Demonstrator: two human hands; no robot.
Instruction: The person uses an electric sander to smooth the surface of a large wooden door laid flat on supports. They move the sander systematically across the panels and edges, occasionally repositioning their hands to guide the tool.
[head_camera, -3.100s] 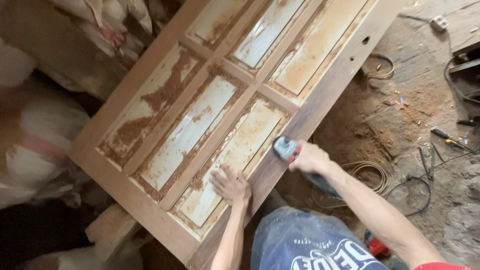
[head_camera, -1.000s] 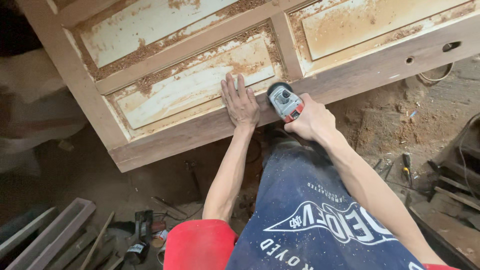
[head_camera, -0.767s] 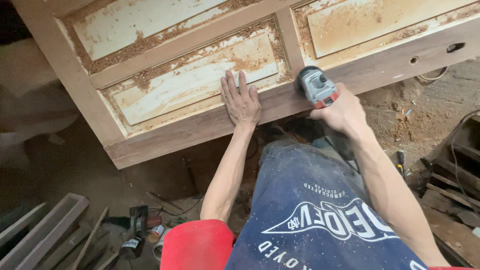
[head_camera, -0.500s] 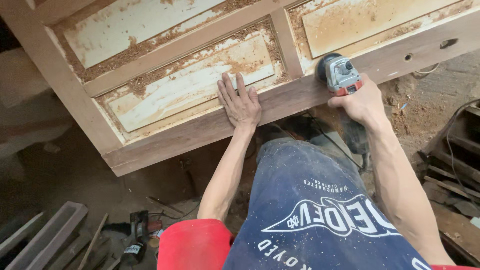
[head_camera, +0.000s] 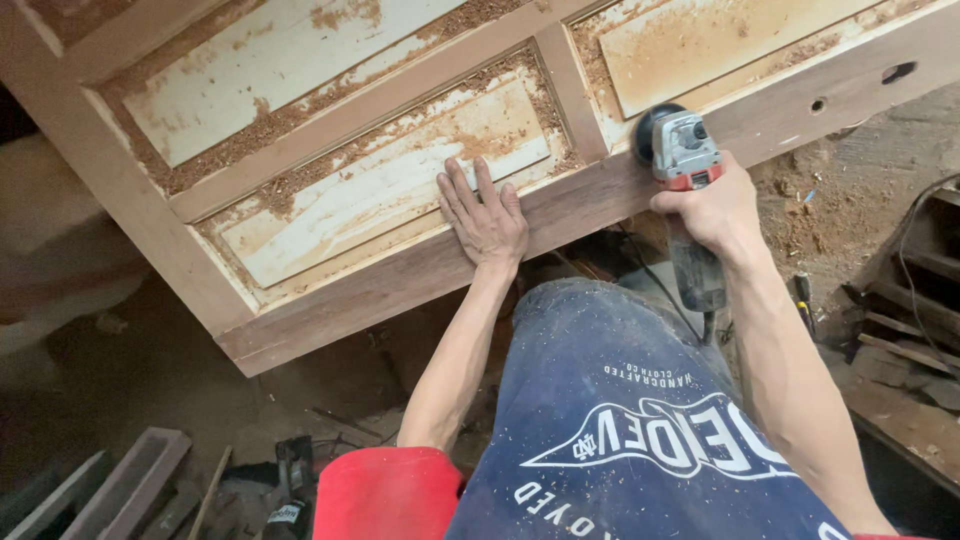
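- Right hand is wrapped tight around a grey and red sander, and the round head of the tool presses on the bare brown edge rail of the door
- Left hand lies flat and open on the wooden door, fingers spread, holding nothing, partly on the rail and partly on a pale panel
- Both hands are near each other on the same long rail
- Panels on the door show old white paint and lots of brown sawdust
- Two small holes sit in the rail off to the right
- Wood pieces lie on the dusty floor at the lower left
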